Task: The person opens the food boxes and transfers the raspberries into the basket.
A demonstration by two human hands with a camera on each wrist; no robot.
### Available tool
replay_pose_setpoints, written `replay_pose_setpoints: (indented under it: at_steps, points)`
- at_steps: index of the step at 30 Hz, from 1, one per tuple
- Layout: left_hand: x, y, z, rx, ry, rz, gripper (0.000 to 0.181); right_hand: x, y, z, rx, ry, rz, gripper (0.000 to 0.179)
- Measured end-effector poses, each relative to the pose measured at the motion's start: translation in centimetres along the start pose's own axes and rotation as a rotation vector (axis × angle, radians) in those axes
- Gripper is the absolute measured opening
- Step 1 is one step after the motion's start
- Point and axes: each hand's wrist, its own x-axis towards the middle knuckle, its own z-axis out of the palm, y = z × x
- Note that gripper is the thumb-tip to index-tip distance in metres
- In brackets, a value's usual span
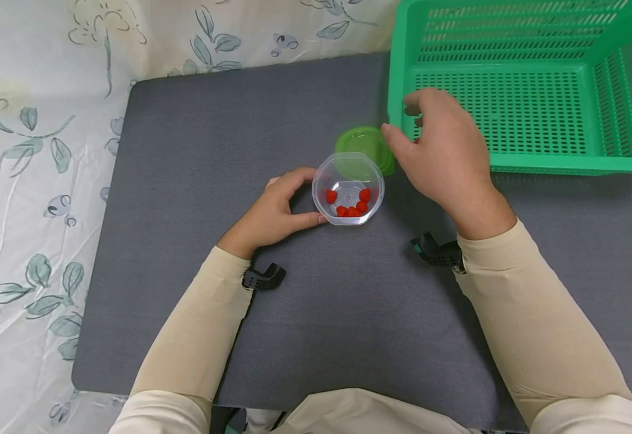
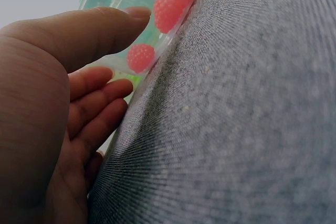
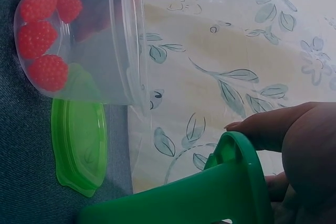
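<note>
A clear plastic cup stands on the dark table with several red raspberries in it. My left hand holds the cup from its left side, the thumb against the near wall and the index finger round the far side. Behind the cup lies a light green lid, partly hidden by it. My right hand is at the left rim of the green basket. In the right wrist view the thumb lies over the rim and other fingers are on its inner side, partly hidden.
The basket, with slotted walls and a perforated floor, fills the back right. A dark grey table carries everything. A white cloth with a leaf pattern hangs behind it and along its left.
</note>
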Motion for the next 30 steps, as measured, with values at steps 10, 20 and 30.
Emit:
replay_pose_setpoints:
  at_steps: [10,20,30]
  points:
    - [-0.14,-0.11,-0.11,-0.006,0.001,-0.018,0.064,0.08,-0.16,0.14,-0.005,-0.005,-0.004,0.060]
    - [-0.11,-0.09,-0.09,0.002,0.002,-0.019,0.065,0.10,-0.14,0.11,0.001,-0.005,-0.022,0.060]
    - [-0.02,-0.16,-0.04,0.003,0.002,-0.003,0.064,-0.02,-0.07,0.03,0.014,-0.003,-0.017,0.056]
